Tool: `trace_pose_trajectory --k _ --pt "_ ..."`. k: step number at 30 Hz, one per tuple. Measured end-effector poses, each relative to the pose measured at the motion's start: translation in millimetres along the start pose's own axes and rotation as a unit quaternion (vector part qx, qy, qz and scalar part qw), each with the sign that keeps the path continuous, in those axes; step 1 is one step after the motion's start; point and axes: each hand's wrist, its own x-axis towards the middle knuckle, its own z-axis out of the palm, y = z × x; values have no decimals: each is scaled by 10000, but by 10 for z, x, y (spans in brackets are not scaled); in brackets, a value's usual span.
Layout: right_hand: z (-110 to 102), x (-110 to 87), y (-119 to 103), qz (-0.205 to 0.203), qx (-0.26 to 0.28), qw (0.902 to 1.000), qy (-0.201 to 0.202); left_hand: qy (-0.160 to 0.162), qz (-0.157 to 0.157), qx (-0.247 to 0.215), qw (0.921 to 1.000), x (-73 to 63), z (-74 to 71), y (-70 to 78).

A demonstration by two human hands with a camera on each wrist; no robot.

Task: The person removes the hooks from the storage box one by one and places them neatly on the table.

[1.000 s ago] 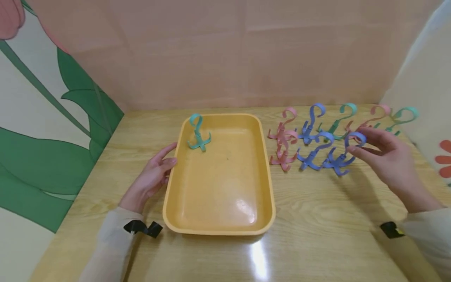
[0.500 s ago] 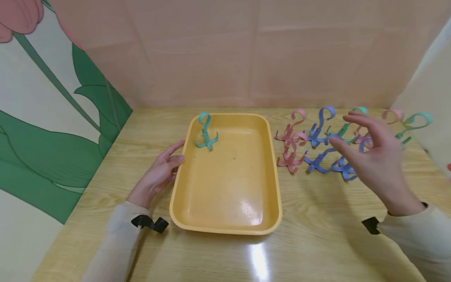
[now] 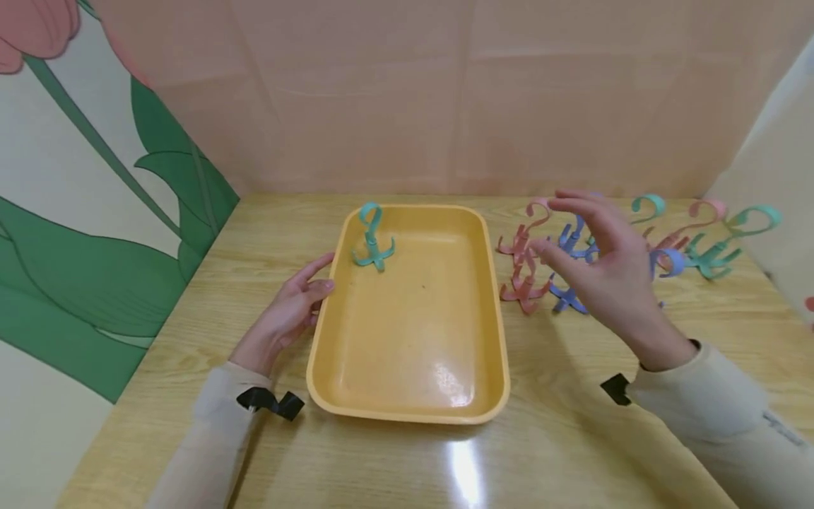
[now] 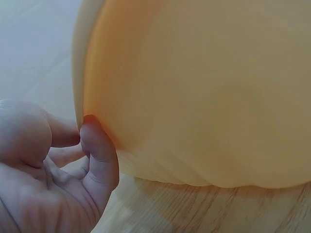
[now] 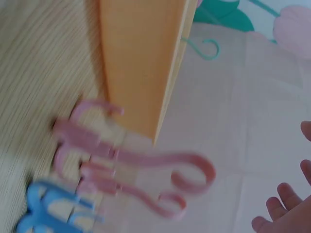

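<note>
My left hand (image 3: pixel 286 311) pinches the left rim of a yellow plastic tray (image 3: pixel 407 325); thumb and finger meet at the tray's edge (image 4: pixel 92 58) in the left wrist view. Inside the tray's far left corner stands a teal swivel hanger hook (image 3: pixel 373 254) with a curled top and several prongs. My right hand (image 3: pixel 607 272), thumb and fingers spread apart and holding nothing, hovers over similar hooks right of the tray. Its fingertips come near two pink hooks (image 3: pixel 525 291), seen blurred as a pink hook (image 5: pixel 146 158) in the right wrist view. Part of the blue hooks (image 3: pixel 566 295) is hidden behind this hand.
More hooks stand farther right, among them a pink one (image 3: pixel 706 211) and a green one (image 3: pixel 709 260). Everything rests on a wooden table (image 3: pixel 547 438). A pinkish cloth backdrop (image 3: pixel 394 106) rises behind, and a flower-print panel (image 3: pixel 95 268) stands at the left.
My right hand has left the front blue hook at the right and moved left towards the pink hooks, its fingers spread. The left hand keeps its place on the tray. The head view shifted slightly.
</note>
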Motion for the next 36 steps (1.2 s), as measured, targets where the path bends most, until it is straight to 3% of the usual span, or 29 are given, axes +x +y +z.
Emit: trace_pose_trajectory --k 13,19,26,36 --pt "636 273 -267 512 1165 9883 -835 5 55 -45 10000 -65 -52 -7" --pt "910 366 -296 1024 1761 9738 -1013 32 36 -38 10000 -80 -67 -7" --pt "1239 414 -317 1428 2618 9479 -1119 124 39 -86 9999 -123 -66 16" --pt "1607 506 -179 1822 2518 9458 -937 94 33 -169 9998 -142 -43 8"
